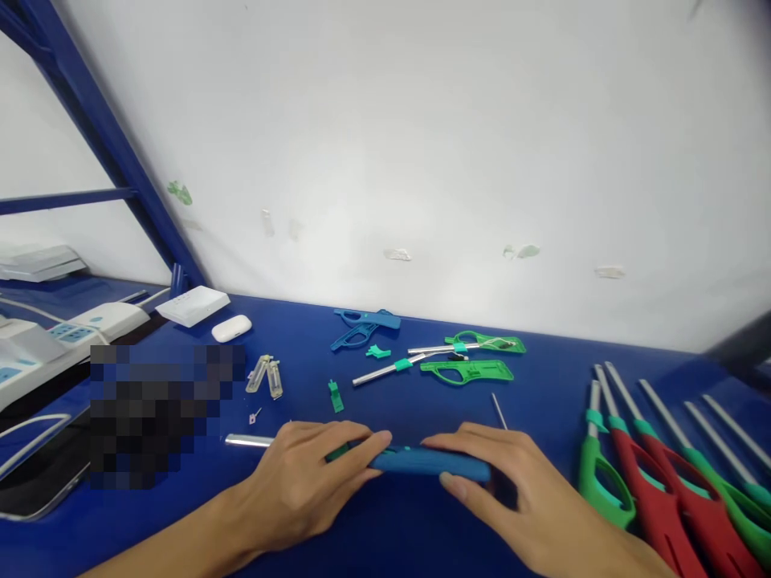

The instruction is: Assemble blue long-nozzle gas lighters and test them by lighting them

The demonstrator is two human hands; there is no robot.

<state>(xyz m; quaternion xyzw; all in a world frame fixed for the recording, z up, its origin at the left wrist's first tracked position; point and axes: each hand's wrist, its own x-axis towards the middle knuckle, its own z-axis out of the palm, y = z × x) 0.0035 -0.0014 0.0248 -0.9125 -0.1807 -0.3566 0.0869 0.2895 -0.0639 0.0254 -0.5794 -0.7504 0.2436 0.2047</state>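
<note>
Low over the blue table, both my hands hold a blue long-nosed gas lighter (437,462), lying level with its metal tube pointing left. My left hand (310,474) is closed round the middle, covering the trigger part and the near end of the tube. At the handle's right end, my right hand (499,474) grips with thumb below and fingers above. Beyond it lie green handle halves (470,371), a metal tube with a teal collar (385,372), blue handle halves (367,321) and a green trigger piece (336,396). Two clear fuel tanks (260,375) rest left of these.
Several red and green lighters (650,474) lie in a row at right. At left are a white power strip (78,333), a phone (42,482), a white box (193,305) and a white earbud case (232,328). A white wall (422,160) borders the table's back edge.
</note>
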